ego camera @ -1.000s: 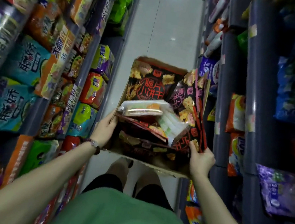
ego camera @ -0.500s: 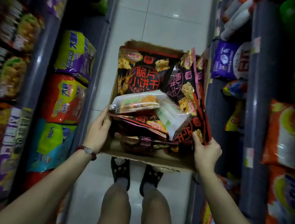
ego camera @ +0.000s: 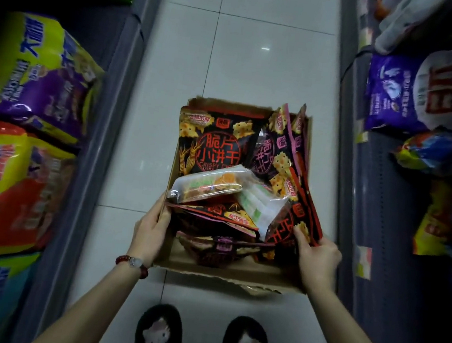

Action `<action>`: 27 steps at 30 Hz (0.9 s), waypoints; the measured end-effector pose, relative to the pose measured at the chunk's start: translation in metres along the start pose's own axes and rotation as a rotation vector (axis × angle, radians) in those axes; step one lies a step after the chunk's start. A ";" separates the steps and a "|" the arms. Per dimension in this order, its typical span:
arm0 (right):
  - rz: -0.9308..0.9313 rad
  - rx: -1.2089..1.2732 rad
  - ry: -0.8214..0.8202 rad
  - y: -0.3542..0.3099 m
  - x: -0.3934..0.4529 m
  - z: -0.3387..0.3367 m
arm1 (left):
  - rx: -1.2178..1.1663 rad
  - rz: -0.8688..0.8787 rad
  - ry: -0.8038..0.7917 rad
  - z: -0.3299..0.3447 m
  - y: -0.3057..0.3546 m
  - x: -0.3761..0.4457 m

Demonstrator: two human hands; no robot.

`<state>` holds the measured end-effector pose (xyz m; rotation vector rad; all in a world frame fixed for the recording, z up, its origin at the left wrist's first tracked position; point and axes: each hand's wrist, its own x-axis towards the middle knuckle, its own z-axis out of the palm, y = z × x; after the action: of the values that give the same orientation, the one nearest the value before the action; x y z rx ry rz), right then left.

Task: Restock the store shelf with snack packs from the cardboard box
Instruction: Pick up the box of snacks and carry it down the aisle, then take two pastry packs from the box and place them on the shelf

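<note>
An open cardboard box (ego camera: 232, 272) hangs low over the white tiled aisle floor, held between both hands. It is packed with several black-and-red snack packs (ego camera: 211, 144), and two clear packs (ego camera: 208, 187) lie on top of them. My left hand (ego camera: 151, 229) grips the box's left wall near the front corner. My right hand (ego camera: 318, 258) grips the right wall, its thumb lying on a black snack pack.
Shelves run along both sides of the narrow aisle. Large yellow, purple and red snack bags (ego camera: 22, 129) fill the left shelf (ego camera: 96, 172). Purple and yellow bags (ego camera: 393, 98) sit on the right shelf (ego camera: 365, 188). My two black slippers (ego camera: 159, 334) stand below the box.
The box has come down toward the floor with both hands still on its sides. The view has tilted downward, so my feet and more floor now show.
</note>
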<state>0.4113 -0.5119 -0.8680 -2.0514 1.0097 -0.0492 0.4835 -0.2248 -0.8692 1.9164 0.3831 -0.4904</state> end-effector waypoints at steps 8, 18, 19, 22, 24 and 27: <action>0.027 0.057 0.044 0.041 0.032 0.045 | 0.006 0.039 -0.017 0.032 -0.045 0.050; 0.032 0.093 0.091 0.061 0.037 0.060 | 0.024 0.023 -0.019 0.037 -0.079 0.069; 0.038 0.099 0.088 0.059 0.036 0.060 | 0.036 0.010 -0.033 0.036 -0.078 0.068; 0.057 0.117 -0.013 0.050 0.031 0.049 | 0.055 -0.035 -0.137 0.028 -0.065 0.063; 0.095 0.191 -0.126 0.039 0.028 0.034 | -0.052 -0.089 -0.161 0.015 -0.051 0.061; 0.049 0.182 -0.103 0.021 0.020 0.013 | -0.061 -0.084 -0.041 -0.009 -0.022 0.059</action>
<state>0.4155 -0.5239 -0.8970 -1.8446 0.9556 -0.0091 0.5256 -0.2059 -0.9136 1.8343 0.4479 -0.5665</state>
